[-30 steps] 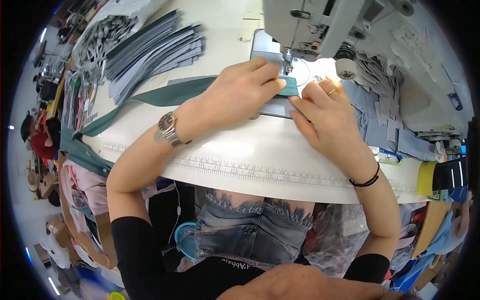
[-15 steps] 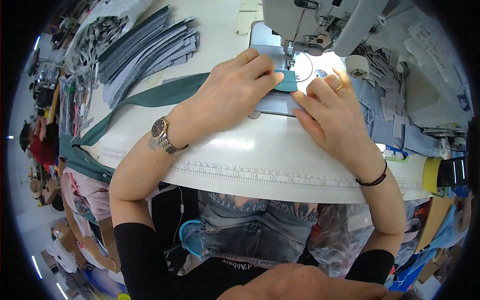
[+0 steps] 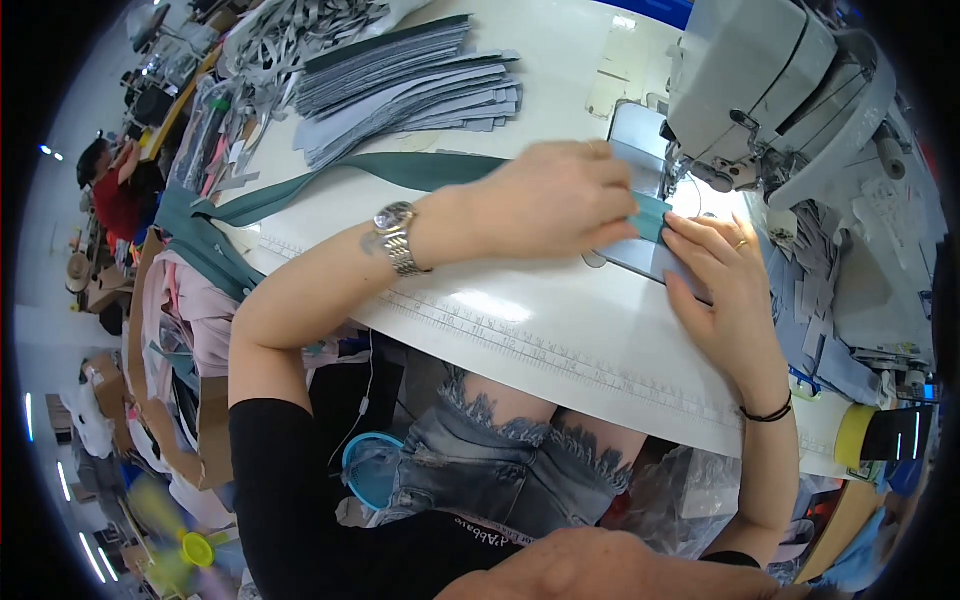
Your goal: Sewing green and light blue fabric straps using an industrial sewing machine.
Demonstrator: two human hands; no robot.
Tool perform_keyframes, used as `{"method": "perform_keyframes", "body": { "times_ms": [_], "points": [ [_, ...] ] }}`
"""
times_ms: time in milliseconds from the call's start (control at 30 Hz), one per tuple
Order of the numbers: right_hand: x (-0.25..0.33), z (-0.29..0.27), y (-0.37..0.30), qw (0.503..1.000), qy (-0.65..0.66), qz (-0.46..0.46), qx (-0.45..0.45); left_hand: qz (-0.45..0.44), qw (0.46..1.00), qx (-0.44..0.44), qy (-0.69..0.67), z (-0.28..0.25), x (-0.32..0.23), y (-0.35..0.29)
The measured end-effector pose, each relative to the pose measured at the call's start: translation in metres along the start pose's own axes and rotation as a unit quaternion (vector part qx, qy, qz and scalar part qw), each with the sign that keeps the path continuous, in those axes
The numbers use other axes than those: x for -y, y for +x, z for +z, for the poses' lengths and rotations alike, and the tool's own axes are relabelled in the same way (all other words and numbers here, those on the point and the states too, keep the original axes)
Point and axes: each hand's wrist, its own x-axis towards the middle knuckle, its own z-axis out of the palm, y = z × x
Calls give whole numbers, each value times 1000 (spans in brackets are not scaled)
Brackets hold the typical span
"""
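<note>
- Teal cloth strip (image 3: 655, 215) lies on the white bench (image 3: 520, 320) just in front of the sewing machine (image 3: 770, 90), its end pinched under both hands — this is the head view, the only one.
- The left hand (image 3: 545, 200) comes in from the left, palm down, fingers (image 3: 610, 215) drawn together and pressing on the strip's end; whether they grip it or only hold it flat cannot be told.
- The right hand (image 3: 725, 280) lies flat beside it, fingers straight and close together, tips touching the strip and the grey cloth piece (image 3: 650, 258) under it; a ring shows on one finger.
- The strip's long tail (image 3: 400, 170) runs left from under the left hand across the bench and drops over the left edge.
- A metal watch (image 3: 397, 235) sits on the left wrist, a black band (image 3: 768, 412) on the right.
- Behind the left hand — a fanned stack of grey cut pieces (image 3: 410, 85) lies on the bench, well apart from the hands.
- More grey pieces (image 3: 830, 270) are heaped to the right of the machine, near the right hand.
- A printed ruler scale (image 3: 560, 355) runs along the bench's near edge.
- A yellow tape roll (image 3: 855, 435) sits at the bench's right corner.
- Far left, another person in a red top (image 3: 115, 195) sits among clutter, well away.
</note>
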Motion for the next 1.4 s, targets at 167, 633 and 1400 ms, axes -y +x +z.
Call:
{"method": "perform_keyframes", "body": {
  "times_ms": [167,633,1400],
  "points": [
    [3,-2,3,1000,-7,-2,-4,-158,947,-65,272,-49,84,-30],
    [2,-1,0,1000,-4,12,5,-56,939,-13,339,-44,43,-29],
    [-1,3,-4,999,26,1,-32,2,997,-11,82,22,-25,3]
  ]
}}
